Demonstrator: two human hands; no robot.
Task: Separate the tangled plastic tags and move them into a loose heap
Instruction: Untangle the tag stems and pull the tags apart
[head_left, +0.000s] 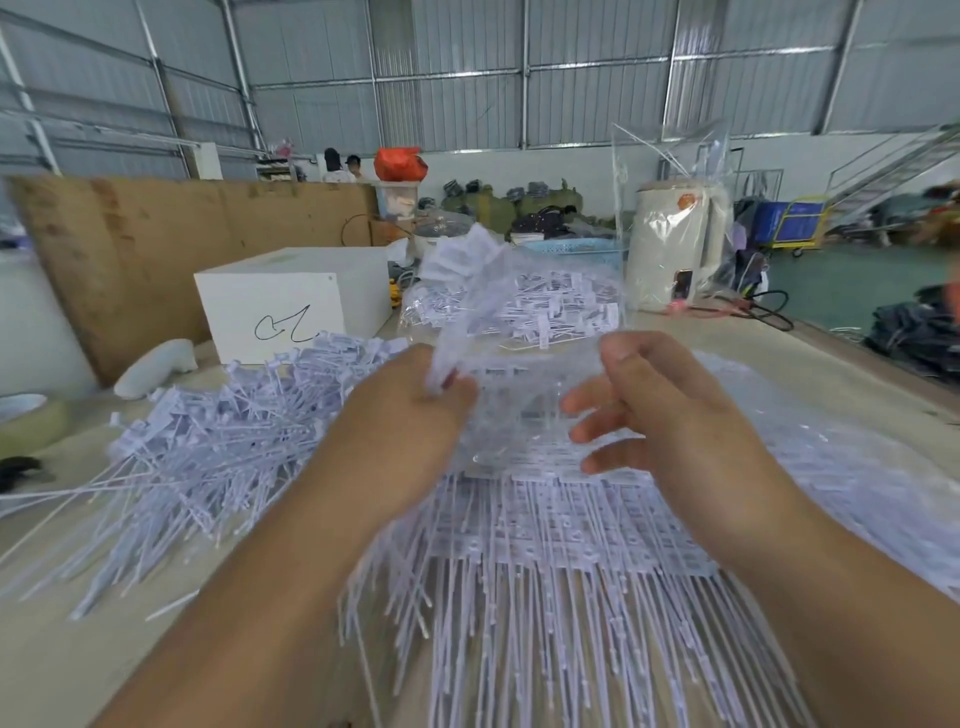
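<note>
Head view: a bunch of plastic tags (462, 306) is pinched in the grip of the left hand (410, 415) and lifted above the worktop (779, 358), blurred by motion. The right hand (660, 410) is held just beside it, fingers spread and loosely bent, nothing seen clamped in them. A tangled mass of tags (561, 561) is spread under both hands. The loose heap (218, 441) lies to the left on the worktop, near a white box (291, 301). More tags lie in a clear bag (545, 306) behind.

Step judged in hand: a clump being pulled free of the tangle. Next move likely calls for carrying it left and letting it fall on the heap.
</note>
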